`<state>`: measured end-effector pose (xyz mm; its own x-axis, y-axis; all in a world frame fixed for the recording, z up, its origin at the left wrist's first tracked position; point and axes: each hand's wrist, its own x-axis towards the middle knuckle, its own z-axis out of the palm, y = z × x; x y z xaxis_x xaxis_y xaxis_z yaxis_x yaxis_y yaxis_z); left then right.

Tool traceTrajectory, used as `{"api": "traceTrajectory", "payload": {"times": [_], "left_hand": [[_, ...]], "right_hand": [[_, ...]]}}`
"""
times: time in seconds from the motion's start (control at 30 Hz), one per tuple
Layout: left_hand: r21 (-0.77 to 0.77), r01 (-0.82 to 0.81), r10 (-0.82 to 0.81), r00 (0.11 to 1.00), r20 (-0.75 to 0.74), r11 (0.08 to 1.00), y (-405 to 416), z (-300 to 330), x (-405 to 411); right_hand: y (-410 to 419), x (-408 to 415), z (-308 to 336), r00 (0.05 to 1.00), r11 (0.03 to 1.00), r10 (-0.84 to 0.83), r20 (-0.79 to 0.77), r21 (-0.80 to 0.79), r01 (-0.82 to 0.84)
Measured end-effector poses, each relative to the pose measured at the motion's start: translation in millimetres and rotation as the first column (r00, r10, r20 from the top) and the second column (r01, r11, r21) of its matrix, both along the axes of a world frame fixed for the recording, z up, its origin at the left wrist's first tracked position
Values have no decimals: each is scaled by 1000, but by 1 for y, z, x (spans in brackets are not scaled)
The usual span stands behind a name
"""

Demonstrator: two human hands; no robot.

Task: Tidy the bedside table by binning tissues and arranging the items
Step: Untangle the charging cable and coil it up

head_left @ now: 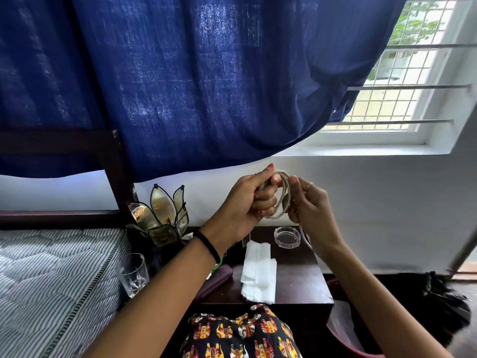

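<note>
A white cable (283,195) is wound into a loop, held up above the dark wooden bedside table (302,277). My left hand (247,202) is closed around the loop's left side. My right hand (311,205) pinches the cable at the loop's right side, and the loose end trails down past my right wrist. On the table lie folded white tissues (259,272), a clear glass ashtray (287,236) at the back, and a dark purple flat item (216,280) partly hidden by my left forearm.
A petal-shaped glass lamp (160,218) stands at the table's back left. A drinking glass (134,275) sits by the striped mattress (51,280). A blue curtain (180,73) hangs overhead; a barred window (402,81) is at right. Dark cloth (433,301) lies on the floor at right.
</note>
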<state>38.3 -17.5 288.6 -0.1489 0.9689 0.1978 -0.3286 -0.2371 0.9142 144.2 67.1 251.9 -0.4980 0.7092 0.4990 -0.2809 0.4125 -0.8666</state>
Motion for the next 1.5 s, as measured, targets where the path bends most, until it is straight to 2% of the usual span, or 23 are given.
{"api": "traceTrajectory", "payload": {"times": [0.1,0.17,0.27,0.37,0.43,0.53,0.6,0.67,0.8,0.87,1.0,1.1,1.23,1.4,1.5], "left_hand": [[8,9,-10,990,141,1000,2,-5,3],[32,-22,15,976,219,999,4,-7,3],[43,-74,59,959,279,996,8,-8,3],[16,-128,119,952,284,992,10,-12,-3],[-6,-180,177,964,201,984,10,-16,-9],[-13,-268,267,962,-57,963,11,-23,-17],[-7,-297,290,937,-195,955,12,-27,-20],[-5,-305,288,903,-318,952,10,-29,-22],[-40,-288,217,799,-561,957,3,-31,-20],[-60,-210,137,801,-583,976,-1,-31,-17],[-143,-52,-5,929,-371,988,-8,-28,-9],[-134,-20,-19,958,-288,991,-9,-27,-7],[-140,37,-58,987,-151,989,-10,-30,-8],[-88,10,-18,996,-87,996,-12,-30,-14],[-84,37,-35,999,25,996,-10,-30,-15]], "right_hand": [[-10,0,-13,991,956,116,-71,-262,-131],[-17,1,-21,986,918,158,-45,-362,-164],[-28,2,-33,965,933,210,157,-328,-149],[-37,2,-38,877,957,260,405,-226,-180],[-39,5,-37,795,976,218,567,-132,-173],[-39,16,-27,664,977,59,745,95,-193],[-43,22,-13,569,935,-55,821,243,-259],[-46,25,3,528,876,-180,830,379,-298],[-41,24,37,550,806,-332,766,534,-257],[-30,24,52,613,784,-342,712,576,-232],[-9,20,73,682,723,-240,691,596,-349],[1,15,77,722,724,-178,668,586,-364],[12,11,71,801,731,-163,576,616,-294],[22,11,54,874,806,-132,468,563,-179],[25,12,40,902,843,-125,413,523,-123]]}}
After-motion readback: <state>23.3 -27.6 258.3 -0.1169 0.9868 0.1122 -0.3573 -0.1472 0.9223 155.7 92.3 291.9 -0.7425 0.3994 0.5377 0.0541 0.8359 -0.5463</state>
